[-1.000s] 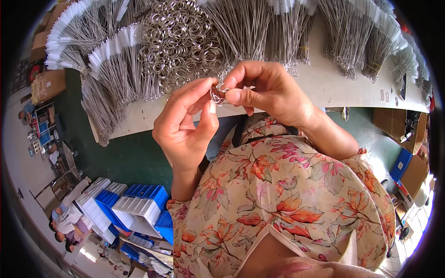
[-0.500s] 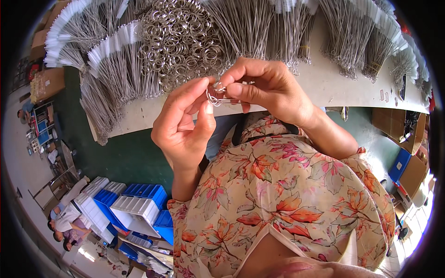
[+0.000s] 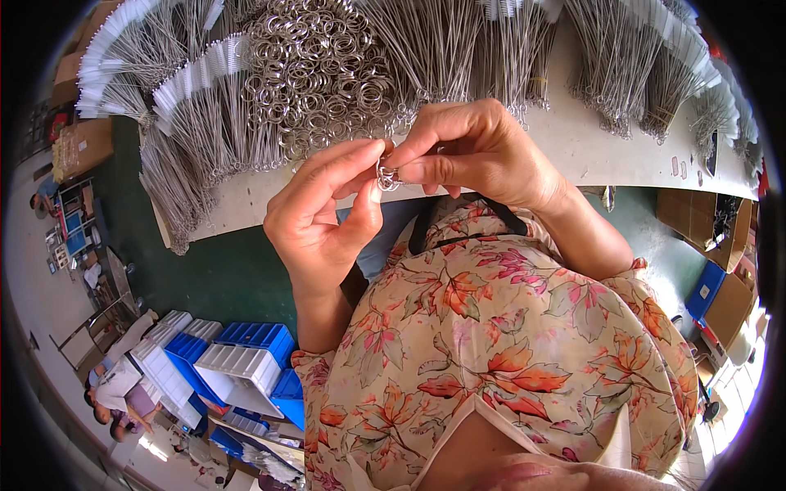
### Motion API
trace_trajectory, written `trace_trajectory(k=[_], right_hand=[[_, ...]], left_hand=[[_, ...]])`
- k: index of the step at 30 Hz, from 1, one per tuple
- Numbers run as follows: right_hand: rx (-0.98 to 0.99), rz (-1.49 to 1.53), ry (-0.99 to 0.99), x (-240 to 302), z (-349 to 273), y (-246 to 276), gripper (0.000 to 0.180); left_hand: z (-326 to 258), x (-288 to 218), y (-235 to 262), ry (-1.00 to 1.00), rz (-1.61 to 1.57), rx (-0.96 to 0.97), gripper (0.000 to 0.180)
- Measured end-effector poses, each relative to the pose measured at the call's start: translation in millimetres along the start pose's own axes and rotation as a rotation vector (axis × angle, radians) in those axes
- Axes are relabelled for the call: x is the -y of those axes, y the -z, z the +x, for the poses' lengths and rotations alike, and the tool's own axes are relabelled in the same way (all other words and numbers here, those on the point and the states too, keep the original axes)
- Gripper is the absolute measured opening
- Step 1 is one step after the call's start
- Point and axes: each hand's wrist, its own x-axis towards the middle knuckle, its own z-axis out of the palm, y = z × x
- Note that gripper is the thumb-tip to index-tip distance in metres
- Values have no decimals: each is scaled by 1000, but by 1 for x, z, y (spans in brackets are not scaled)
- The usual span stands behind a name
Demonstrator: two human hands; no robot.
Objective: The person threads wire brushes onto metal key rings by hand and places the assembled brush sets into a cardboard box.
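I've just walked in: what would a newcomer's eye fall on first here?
Most striking is the heap of shiny metal rings on the table, top centre, between bundles of white-bristled wire brushes. Just below, left fingers and right fingers hold small looped metal parts. A floral collared shirt fills the lower middle.

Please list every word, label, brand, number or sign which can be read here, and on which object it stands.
No text can be read.
Blue object at the right: small pale label, too small to read.
Lower cardboard box at the left: pale patch, possibly a label, too blurred to read.
Metal rings at the fingers: no lettering visible.
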Motion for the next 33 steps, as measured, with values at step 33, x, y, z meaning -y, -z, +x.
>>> trace_trajectory(k=[33], right_hand=[[-29,-362,276,-9,0,-4,15]], left_hand=[[-3,2,-3,172,-117,-188,27]])
